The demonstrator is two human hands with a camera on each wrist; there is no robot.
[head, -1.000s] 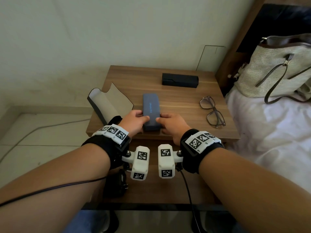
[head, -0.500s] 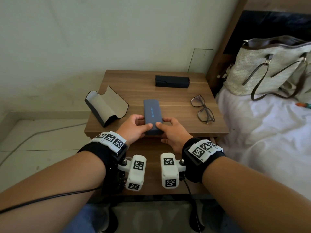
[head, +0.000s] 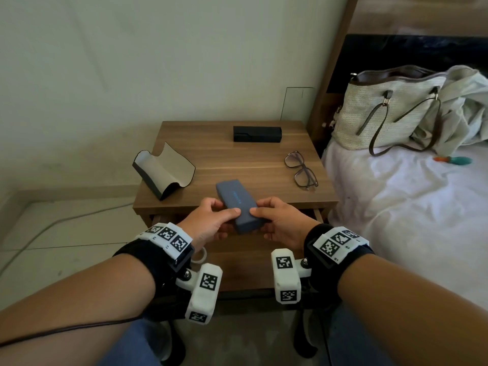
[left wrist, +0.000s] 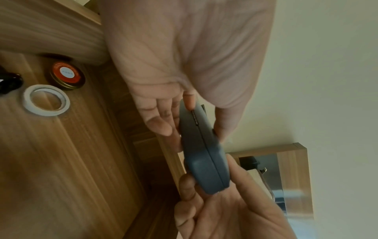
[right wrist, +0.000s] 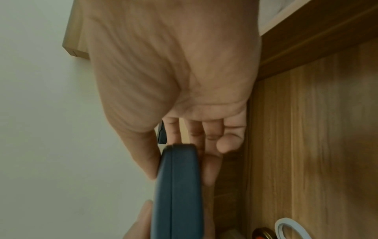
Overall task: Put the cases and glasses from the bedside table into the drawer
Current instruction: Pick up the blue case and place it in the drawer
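Note:
A closed blue-grey case (head: 237, 204) (left wrist: 201, 150) (right wrist: 178, 186) is lifted off the bedside table (head: 237, 159), above its front edge and the open drawer (head: 245, 265). My left hand (head: 211, 220) pinches its left side, thumb on top and fingers below. My right hand (head: 280, 220) pinches its right side the same way. On the table lie an open grey case with a pale lining (head: 163, 173) at the left, a black case (head: 257, 133) at the back and a pair of glasses (head: 301, 170) at the right.
Inside the drawer lie a white tape roll (left wrist: 46, 102), a small red-lidded tin (left wrist: 67, 75) and a dark object (left wrist: 9, 82) at its left. A bed with white sheets (head: 409, 207) and a woven handbag (head: 383, 112) stands to the right. A wall is behind the table.
Both hands lifted the blue-grey case off the table top and brought it toward me, over the drawer; it is now turned slightly askew. The head view pulled back.

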